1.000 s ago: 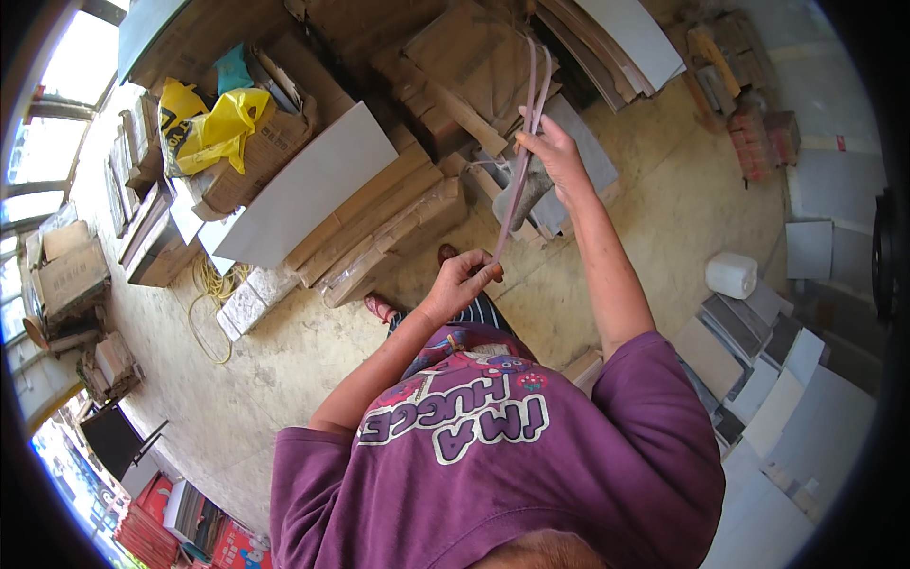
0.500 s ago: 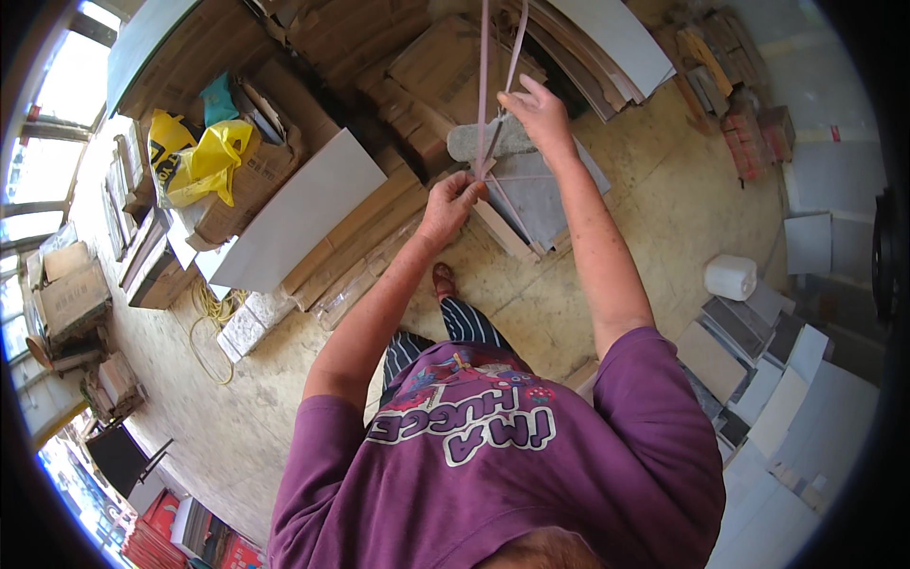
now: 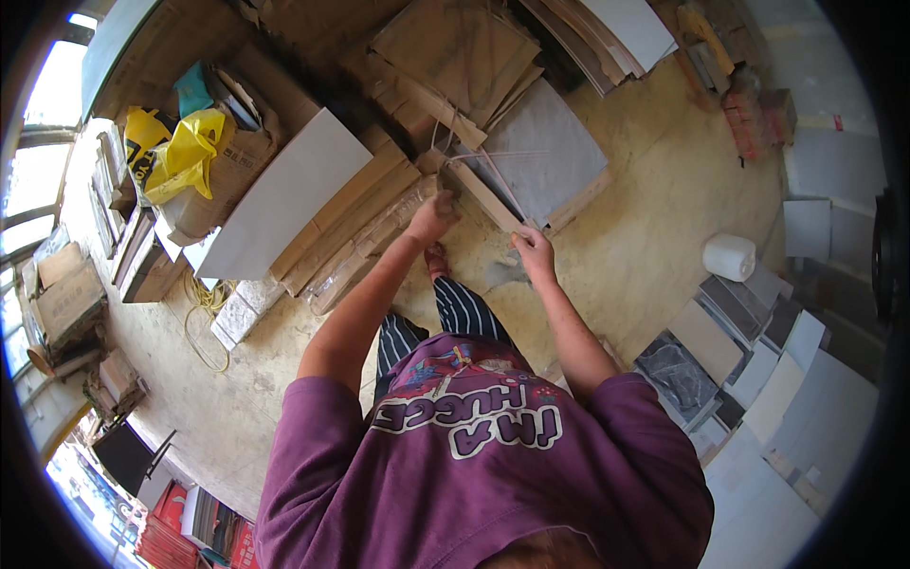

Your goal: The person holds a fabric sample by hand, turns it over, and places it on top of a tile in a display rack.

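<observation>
A large grey tile (image 3: 550, 142) lies ahead of me, with cardboard strips (image 3: 482, 197) along its edges. Pale pink straps (image 3: 500, 175) run slackly across its near corner. My right hand (image 3: 536, 254) closes its fingers on the cardboard edging at that corner. My left hand (image 3: 435, 216), smeared by motion, is by the left end of the same edging; its fingers cannot be made out. Brown cardboard (image 3: 455, 57) covers the tile's far side. On the floor below the tile lies a grey cloth-like thing (image 3: 505, 274).
Stacked flat cartons (image 3: 351, 209) and a white panel (image 3: 289, 204) stand close on the left, with a yellow bag (image 3: 194, 161) on a box behind. A white container (image 3: 729, 257) and several tile samples (image 3: 706, 346) are at the right. Coiled yellow cord (image 3: 204, 303) lies at left.
Both hands have let go of the raised pink strap, which now lies slack. My right hand came down to the tile's near corner; my left moved slightly lower. The grey cloth-like thing is now on the floor.
</observation>
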Demonstrator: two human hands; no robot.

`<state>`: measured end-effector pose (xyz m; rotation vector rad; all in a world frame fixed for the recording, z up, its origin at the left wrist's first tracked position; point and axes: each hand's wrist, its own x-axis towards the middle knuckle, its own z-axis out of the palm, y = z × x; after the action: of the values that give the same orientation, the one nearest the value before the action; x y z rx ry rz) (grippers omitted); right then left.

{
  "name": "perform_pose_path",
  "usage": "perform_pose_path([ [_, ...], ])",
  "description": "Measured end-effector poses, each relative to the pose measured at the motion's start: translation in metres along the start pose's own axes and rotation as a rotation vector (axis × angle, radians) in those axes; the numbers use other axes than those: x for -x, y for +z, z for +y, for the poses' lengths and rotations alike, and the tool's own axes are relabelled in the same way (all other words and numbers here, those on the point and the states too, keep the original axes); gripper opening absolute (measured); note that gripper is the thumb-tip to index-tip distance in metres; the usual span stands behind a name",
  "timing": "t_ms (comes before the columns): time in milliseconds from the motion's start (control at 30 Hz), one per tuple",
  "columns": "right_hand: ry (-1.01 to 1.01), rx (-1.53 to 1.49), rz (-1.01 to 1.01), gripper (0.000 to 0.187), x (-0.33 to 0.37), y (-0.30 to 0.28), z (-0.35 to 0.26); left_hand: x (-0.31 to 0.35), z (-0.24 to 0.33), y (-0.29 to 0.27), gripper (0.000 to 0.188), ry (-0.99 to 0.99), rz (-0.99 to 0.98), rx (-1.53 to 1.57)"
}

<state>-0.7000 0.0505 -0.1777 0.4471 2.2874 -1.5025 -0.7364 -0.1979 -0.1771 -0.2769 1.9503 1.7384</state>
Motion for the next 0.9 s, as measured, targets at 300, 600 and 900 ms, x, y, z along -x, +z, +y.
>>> perform_pose_path([
  [300,-0.055,-0.199,-0.374,0.023,0.063,0.030,-0.075,0.091,-0.022,0.047,0.060,0.383,-0.211,-0.303],
  [600,-0.129,-0.120,-0.561,0.023,0.089,0.067,-0.127,0.137,-0.010,0.008,0.029,0.512,0.139,-0.419],
  [900,-0.463,0.383,-0.591,0.038,0.097,0.092,-0.170,0.181,-0.016,-0.033,0.022,0.263,0.311,-0.252],
])
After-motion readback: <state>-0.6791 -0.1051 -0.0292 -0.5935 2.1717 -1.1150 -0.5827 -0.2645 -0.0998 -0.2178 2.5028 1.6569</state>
